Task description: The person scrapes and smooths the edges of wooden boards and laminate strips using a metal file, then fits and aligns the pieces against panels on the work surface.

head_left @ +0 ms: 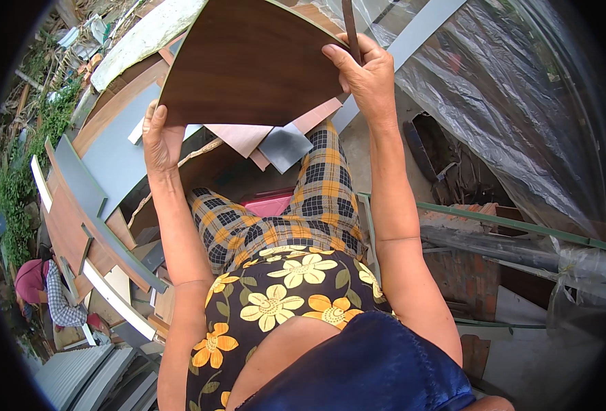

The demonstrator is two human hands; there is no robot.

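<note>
A dark brown wood-grain board (248,68) is raised in front of me, tilted, with a pale green edge. At its lower left corner my left hand (162,142) grips it, thumb on the face. My right hand (370,81) pinches its right edge, the thumb lying on the front. That same hand also holds a thin dark rod (351,29) upright beside the board; its top runs out of view, so its kind does not show. Below the board, pale pinkish panel offcuts (238,137) and a small grey piece (285,146) lie near my knees.
Stacked brown and grey panels (104,178) spread along the left. Clear plastic sheeting (495,89) hangs at the right, above a green metal bar (515,222) and a grey pipe (495,245). A pink object (269,204) sits between my legs. Another person (60,294) bends at far left.
</note>
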